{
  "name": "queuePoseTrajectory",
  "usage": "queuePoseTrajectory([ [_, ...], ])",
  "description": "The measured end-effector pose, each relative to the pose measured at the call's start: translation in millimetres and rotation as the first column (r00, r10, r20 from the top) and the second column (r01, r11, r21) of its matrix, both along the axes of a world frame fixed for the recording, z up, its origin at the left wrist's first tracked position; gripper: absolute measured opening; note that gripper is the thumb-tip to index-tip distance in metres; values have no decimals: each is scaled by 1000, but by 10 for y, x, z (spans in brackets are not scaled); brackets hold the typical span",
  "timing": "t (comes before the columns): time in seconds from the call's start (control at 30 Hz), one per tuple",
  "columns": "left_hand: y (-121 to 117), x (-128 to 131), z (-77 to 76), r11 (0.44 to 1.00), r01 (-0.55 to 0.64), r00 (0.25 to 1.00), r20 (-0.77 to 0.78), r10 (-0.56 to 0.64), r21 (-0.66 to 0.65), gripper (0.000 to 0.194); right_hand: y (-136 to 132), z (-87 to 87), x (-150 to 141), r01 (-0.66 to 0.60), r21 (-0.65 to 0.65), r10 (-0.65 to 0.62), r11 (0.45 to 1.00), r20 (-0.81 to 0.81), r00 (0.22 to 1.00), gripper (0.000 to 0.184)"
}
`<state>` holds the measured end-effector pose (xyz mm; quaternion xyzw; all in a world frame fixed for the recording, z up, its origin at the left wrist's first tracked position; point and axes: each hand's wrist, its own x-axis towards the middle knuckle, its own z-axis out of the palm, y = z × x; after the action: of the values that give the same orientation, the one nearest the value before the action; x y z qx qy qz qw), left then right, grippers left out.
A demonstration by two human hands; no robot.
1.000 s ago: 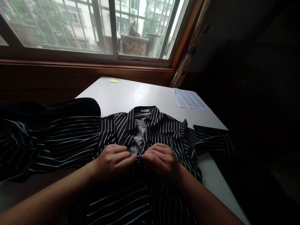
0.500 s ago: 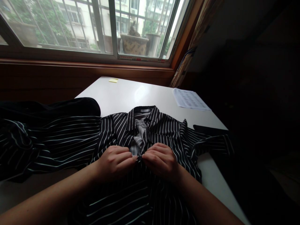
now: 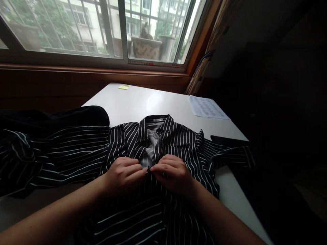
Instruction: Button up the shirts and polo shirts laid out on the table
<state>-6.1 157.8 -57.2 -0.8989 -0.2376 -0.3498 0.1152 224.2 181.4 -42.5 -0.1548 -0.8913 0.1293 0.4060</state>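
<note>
A black shirt with white stripes (image 3: 182, 136) lies face up, its collar toward the window and its sleeves spread to both sides. My left hand (image 3: 127, 175) is closed, pinching the front edge at mid-chest. Opposite it, my right hand (image 3: 172, 173) pinches the other front edge, fingertips almost touching those of the left. A small dark bit of the placket shows between the fingertips; whether a button is there I cannot make out. Above the hands the collar stands open, and the paler inside of the shirt shows.
The shirt rests on a white table (image 3: 133, 102). A yellow sticky note (image 3: 123, 87) and printed sheets (image 3: 207, 108) lie toward its far side. Dark cloth (image 3: 63, 117) is behind the left sleeve. Beyond stand a barred window (image 3: 153, 34) and a tied curtain (image 3: 204, 64).
My right hand has shifted slightly left and up, bringing its fingertips closer to my left hand's. The left hand has moved a little left; the shirt lies nearly the same.
</note>
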Motion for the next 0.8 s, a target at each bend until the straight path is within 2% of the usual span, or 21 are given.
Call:
queuePoseTrajectory([
  [0.2, 8, -15, 28, 1000, 14, 999, 35, -14, -11, 5, 48, -51, 29, 42, -84, -45, 996, -34, 998, 20],
  [0.3, 12, -22, 38, 1000, 6, 999, 39, -5, -18, 3, 63, -69, 53, 75, -160, -80, 984, -26, 996, 34],
  [0.4, 24, -37, 23, 999, -11, 1000, 28, 12, -37, 6, 68, -67, 60, 50, -222, -43, 974, 37, 998, 42],
  [0.63, 55, -69, 1, 997, -6, 1000, -17, 4, -83, 7, 108, -93, 62, 24, -270, -5, 963, 73, 997, 17],
  [0.8, 66, -80, -6, 995, -9, 1000, 9, 10, -100, 8, 137, -114, 82, 48, -258, -39, 965, 42, 998, 13],
])
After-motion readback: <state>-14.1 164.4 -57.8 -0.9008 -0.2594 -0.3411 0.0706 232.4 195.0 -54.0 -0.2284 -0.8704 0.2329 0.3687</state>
